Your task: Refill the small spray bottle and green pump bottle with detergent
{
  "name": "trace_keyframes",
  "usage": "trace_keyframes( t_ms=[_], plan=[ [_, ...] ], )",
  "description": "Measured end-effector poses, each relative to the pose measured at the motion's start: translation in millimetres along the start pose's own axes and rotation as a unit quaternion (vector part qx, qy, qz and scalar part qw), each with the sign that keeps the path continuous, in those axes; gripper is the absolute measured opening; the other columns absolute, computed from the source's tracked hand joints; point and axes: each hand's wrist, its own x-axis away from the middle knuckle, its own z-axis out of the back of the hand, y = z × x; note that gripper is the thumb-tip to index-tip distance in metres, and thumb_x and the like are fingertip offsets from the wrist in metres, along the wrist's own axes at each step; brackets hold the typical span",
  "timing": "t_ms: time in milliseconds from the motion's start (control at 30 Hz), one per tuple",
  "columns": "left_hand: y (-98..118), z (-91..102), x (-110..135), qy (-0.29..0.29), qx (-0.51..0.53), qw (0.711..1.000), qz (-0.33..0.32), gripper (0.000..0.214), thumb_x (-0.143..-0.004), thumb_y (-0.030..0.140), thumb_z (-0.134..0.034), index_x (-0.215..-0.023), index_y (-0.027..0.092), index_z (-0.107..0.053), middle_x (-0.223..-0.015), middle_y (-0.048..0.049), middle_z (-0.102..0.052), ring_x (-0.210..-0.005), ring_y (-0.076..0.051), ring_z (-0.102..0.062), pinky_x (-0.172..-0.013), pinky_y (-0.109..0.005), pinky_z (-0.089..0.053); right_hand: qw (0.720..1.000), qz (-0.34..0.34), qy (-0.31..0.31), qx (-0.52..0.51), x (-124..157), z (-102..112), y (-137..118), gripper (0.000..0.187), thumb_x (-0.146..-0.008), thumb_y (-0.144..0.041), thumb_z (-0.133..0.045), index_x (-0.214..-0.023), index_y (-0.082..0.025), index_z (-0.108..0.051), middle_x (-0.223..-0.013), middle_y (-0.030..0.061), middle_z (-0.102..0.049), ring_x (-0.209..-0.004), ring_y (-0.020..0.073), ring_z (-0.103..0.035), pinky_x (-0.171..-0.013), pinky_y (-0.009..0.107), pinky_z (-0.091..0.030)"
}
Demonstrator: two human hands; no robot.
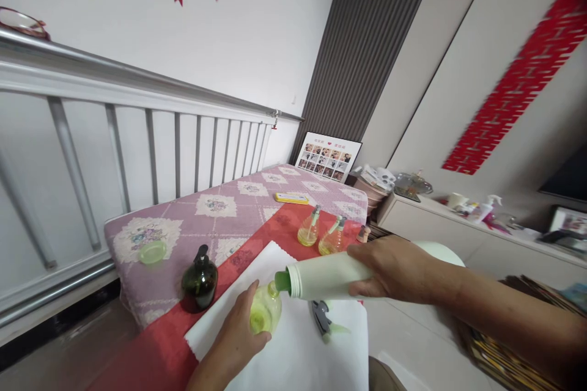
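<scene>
My right hand (389,269) is wrapped round a pale green bottle (325,277), tipped on its side with its green spout (282,281) at the mouth of a small clear bottle (265,310) holding yellow liquid. My left hand (236,336) grips that small bottle from the left and steadies it on a white cloth (293,354). A grey spray head (323,317) with a dip tube lies loose on the cloth just right of the small bottle.
A dark green pump bottle (199,281) stands left of the cloth on a red runner (156,354). Two small spray bottles (309,229) (332,238) with yellow liquid stand further back. A green lid (153,252) and a yellow flat object (291,198) lie on the purple tablecloth. A railing runs along the left.
</scene>
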Motion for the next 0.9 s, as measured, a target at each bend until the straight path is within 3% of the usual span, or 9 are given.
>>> trace_keyframes(
  t_ms=[400, 900],
  plan=[
    [2.7, 1.1, 2.4, -0.008, -0.002, 1.0, 0.013, 0.106, -0.065, 0.025, -0.067, -0.16, 0.017, -0.022, -0.168, -0.0125, -0.034, -0.155, -0.029, -0.034, -0.131, -0.042, -0.026, 1.0, 0.0, 0.003, 0.001, -0.6, -2.9, 1.6, 0.036, -0.089, -0.055, -0.064, -0.089, -0.02, -0.067, -0.081, 0.0115, -0.079, -0.073, 0.0303, -0.073, -0.056, 0.03, -0.023],
    [6.0, 3.2, 3.3, -0.015, -0.007, 1.0, 0.007, 0.106, -0.065, 0.024, -0.065, -0.16, 0.013, -0.02, -0.17, -0.0142, -0.03, -0.156, -0.03, -0.031, -0.132, -0.045, -0.024, 1.0, 0.004, 0.01, -0.008, 1.1, -1.4, 0.2, 0.034, -0.089, -0.054, -0.064, -0.086, -0.021, -0.066, -0.08, 0.0112, -0.079, -0.072, 0.0308, -0.073, -0.057, 0.03, -0.024]
  ],
)
